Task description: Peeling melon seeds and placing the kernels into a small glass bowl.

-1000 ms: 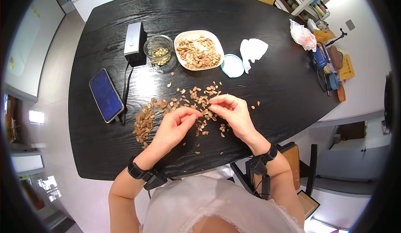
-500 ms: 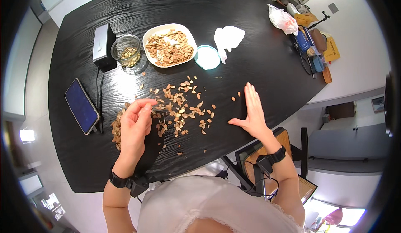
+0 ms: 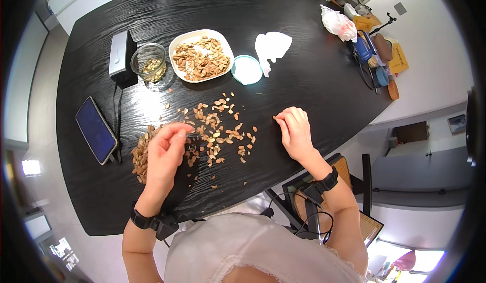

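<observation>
My left hand (image 3: 167, 151) is closed in a pinch above the scattered brown seeds and shells (image 3: 215, 135). What its fingertips hold, if anything, is too small to make out. A denser pile of brown shells (image 3: 139, 157) lies partly behind that hand. To the right, my right hand (image 3: 296, 133) rests low over the table with its fingers curled together. A small brown seed (image 3: 275, 118) shows at its fingertips. Beyond the scatter stand a white bowl (image 3: 230, 62) filled with brown seeds and a glass bowl (image 3: 134, 62) holding some pale kernels.
A black table (image 3: 223, 9) carries a phone (image 3: 96, 130), a silver-and-black box (image 3: 119, 55) with a cable, a round teal-rimmed lid (image 3: 247, 70) and crumpled white tissue (image 3: 273, 47). A plastic bag (image 3: 338, 23) and pouches lie at the far right. A chair (image 3: 341, 174) stands at the near right edge.
My right hand has gone from spread fingers to a closed pinch over the loose seeds beside it. The left hand keeps its pinch in nearly the same place.
</observation>
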Demonstrator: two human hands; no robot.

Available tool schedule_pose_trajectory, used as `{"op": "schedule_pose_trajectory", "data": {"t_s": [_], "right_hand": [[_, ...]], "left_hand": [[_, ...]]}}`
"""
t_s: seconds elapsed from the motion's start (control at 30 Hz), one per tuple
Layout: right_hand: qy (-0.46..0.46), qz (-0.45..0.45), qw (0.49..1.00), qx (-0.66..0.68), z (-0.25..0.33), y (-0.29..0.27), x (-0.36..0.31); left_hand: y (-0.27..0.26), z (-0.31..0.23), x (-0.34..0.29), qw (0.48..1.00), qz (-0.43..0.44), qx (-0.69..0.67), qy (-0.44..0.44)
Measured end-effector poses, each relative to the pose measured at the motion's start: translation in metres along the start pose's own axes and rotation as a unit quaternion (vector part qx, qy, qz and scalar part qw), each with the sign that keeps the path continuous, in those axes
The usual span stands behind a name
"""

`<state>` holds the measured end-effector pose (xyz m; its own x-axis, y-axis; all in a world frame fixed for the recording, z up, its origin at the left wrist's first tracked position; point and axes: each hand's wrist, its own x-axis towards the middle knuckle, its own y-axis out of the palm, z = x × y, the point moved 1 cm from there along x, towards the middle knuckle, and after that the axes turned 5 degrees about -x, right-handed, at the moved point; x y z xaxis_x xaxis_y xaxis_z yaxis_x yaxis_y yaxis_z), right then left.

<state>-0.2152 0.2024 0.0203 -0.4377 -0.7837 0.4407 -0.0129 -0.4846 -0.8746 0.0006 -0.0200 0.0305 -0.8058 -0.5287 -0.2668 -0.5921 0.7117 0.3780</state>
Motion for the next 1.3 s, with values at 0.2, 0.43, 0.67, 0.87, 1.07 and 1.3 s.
{"op": "schedule_pose_trajectory", "data": {"t_s": [0.2,0.43,0.67,0.87,1.07,1.3], "right_hand": [[0.215,0.106,0.936,0.259,0.002,0.006,0.003],[0.063,0.068,0.936,0.339,0.067,-0.004,0.036],[-0.183,-0.035,0.965,0.182,0.118,0.008,0.067],[-0.183,-0.037,0.963,0.193,0.129,0.019,0.078],[-0.073,0.031,0.944,0.32,0.127,0.028,0.084],[0.016,0.082,0.875,0.477,0.125,0.036,0.076]], "left_hand": [[0.006,0.005,-0.003,0.998,0.05,0.047,-0.011],[0.012,0.002,-0.007,0.987,0.134,0.024,-0.085],[0.003,0.007,-0.002,0.978,0.125,-0.134,-0.102],[-0.007,0.006,0.0,0.979,0.096,-0.169,-0.064],[-0.006,0.004,0.001,0.988,0.069,-0.131,-0.039],[-0.008,0.007,0.005,0.981,0.084,-0.166,-0.048]]}}
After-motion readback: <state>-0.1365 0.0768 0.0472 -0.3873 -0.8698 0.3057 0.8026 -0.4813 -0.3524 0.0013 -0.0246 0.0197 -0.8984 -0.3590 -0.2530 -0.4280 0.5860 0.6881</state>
